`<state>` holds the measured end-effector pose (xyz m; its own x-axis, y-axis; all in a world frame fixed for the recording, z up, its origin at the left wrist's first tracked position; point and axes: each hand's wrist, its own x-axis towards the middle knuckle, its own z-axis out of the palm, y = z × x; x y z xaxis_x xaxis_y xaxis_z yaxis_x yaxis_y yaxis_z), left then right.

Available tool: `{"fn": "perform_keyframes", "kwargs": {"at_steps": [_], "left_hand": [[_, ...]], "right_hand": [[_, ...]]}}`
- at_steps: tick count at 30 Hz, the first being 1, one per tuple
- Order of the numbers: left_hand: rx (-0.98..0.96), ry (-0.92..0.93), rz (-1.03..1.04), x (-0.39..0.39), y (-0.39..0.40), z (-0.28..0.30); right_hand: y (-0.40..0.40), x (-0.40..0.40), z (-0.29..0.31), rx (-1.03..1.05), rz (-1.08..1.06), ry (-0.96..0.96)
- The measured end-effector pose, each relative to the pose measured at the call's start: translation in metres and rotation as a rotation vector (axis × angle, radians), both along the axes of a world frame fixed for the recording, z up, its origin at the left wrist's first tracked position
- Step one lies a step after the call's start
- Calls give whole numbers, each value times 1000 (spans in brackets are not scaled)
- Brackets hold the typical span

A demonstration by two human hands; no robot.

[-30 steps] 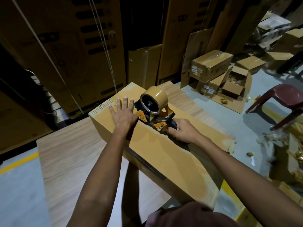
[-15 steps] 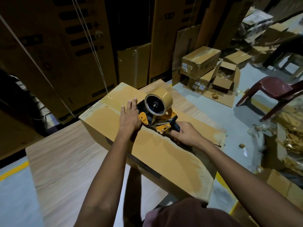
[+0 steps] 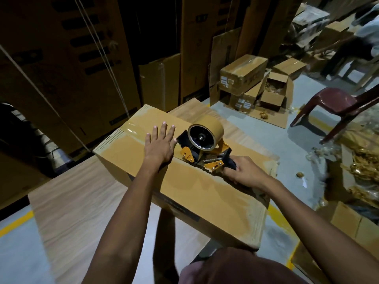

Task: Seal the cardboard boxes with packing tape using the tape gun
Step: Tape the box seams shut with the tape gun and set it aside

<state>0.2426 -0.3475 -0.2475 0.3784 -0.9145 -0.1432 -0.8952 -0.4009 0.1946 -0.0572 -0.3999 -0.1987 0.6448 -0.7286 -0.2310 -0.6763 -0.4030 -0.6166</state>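
Two hands were committed: the left hand (image 3: pixel 159 145) was spread flat on the cardboard box (image 3: pixel 190 187), the tape gun (image 3: pixel 205 149) gripped by the right hand (image 3: pixel 245 174) mid-seam; wrinkled tape was risked if pressure slipped.

Cardboard box (image 3: pixel 190 193): brown corrugated card, matt where bare; a wide strip of glossy brown packing tape (image 3: pixel 143 121) is laid along its top, with sheen and wrinkles at the far end.

Tape gun (image 3: pixel 202 149): frame of orange painted metal with black parts; a shiny metal spring and a polished rim are seen at the hub. The tape roll (image 3: pixel 206 136) is smooth tan film, faintly glossy.

Table (image 3: pixel 78 206): pale wood-grain surface, smooth, matt.

Chair (image 3: pixel 336 105): maroon moulded plastic, slightly glossy.

Floor (image 3: pixel 18 261): grey, smooth, painted with yellow lines.

Stacked boxes (image 3: pixel 243 71): brown card, the upper one taped glossy, with white paper labels.
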Motion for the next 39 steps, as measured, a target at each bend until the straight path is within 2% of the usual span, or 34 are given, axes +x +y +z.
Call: {"fn": "perform_keyframes", "kwargs": {"at_steps": [2, 5, 9, 10, 14, 19, 23, 27, 32, 35, 39], "left_hand": [[-4, 5, 30, -5, -1, 6], [-197, 9, 100, -16, -1, 12], [-361, 301, 132, -32, -5, 2], [-369, 325, 153, -34, -5, -1], [-147, 95, 142, -41, -8, -3], [13, -34, 85, -46, -10, 3], [-17, -52, 83, -48, -13, -2], [32, -40, 83, -46, -14, -3], [48, -16, 78, -40, -15, 1], [43, -1, 73, -35, -16, 4], [50, -3, 48, -30, -16, 11]], "right_hand": [[1, 2, -3, -1, -2, -16], [5, 5, -3, -3, 13, -35], [6, -2, -5, 4, 19, -40], [6, -4, -5, 7, 36, -53], [2, -9, 2, 5, 69, -72], [-2, -20, 0, 70, 56, -75], [2, -49, -9, -2, 21, -49], [2, -46, -8, -13, 51, -26], [-11, -61, -2, 2, 257, 6], [-9, -80, -15, 6, 230, -130], [18, -79, -49, -196, 99, -315]]}}
